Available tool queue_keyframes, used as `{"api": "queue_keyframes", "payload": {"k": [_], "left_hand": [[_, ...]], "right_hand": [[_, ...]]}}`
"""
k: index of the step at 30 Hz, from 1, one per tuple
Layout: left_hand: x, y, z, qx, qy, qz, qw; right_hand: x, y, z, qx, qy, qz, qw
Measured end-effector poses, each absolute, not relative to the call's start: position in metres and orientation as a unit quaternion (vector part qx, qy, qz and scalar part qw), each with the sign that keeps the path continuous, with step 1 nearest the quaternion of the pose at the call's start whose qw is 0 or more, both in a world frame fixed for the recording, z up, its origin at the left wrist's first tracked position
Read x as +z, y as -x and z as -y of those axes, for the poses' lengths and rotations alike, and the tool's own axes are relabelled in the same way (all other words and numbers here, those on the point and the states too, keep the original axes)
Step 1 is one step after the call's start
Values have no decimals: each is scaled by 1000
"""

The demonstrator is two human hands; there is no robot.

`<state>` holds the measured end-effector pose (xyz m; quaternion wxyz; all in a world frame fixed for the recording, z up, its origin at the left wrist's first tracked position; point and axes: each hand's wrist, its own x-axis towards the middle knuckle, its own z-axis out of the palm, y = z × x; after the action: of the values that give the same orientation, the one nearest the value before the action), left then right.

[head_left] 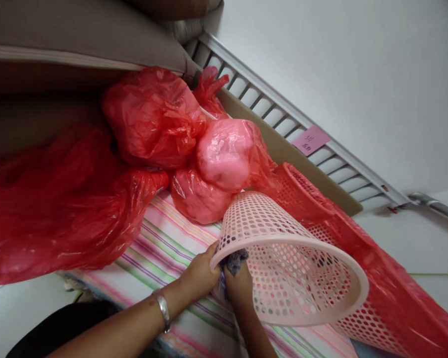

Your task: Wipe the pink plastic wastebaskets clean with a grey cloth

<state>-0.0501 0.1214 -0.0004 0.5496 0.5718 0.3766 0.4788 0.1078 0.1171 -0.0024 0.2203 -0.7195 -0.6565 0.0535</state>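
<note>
In the head view, the pink basket (pixel 283 239) lies tilted, mouth toward the near side, just right of the left hand (pixel 199 272), which is clasped around its left rim. Just to the right, the right hand (pixel 241 286) is curled around a dark cloth (pixel 237 260) at the basket's mouth. Red bags (pixel 155 119) lie farther off.

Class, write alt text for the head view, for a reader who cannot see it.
The left hand grips a tilted pink basket by its rim, and the right hand holds a grey cloth at the basket's mouth. Red bags are piled beyond, on a striped sheet.
</note>
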Motion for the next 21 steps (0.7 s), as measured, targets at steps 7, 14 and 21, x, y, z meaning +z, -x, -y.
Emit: {"api": "queue_keyframes", "payload": {"k": [7, 14, 21], "left_hand": [[2, 51, -119, 495, -555, -365, 560], [-3, 50, -120, 485, -561, -384, 550], [2, 52, -119, 469, -564, -385, 560]], "right_hand": [[1, -103, -121, 69, 740, 638, 202], [2, -106, -187, 49, 736, 639, 216], [-3, -115, -216, 80, 722, 627, 281]]}}
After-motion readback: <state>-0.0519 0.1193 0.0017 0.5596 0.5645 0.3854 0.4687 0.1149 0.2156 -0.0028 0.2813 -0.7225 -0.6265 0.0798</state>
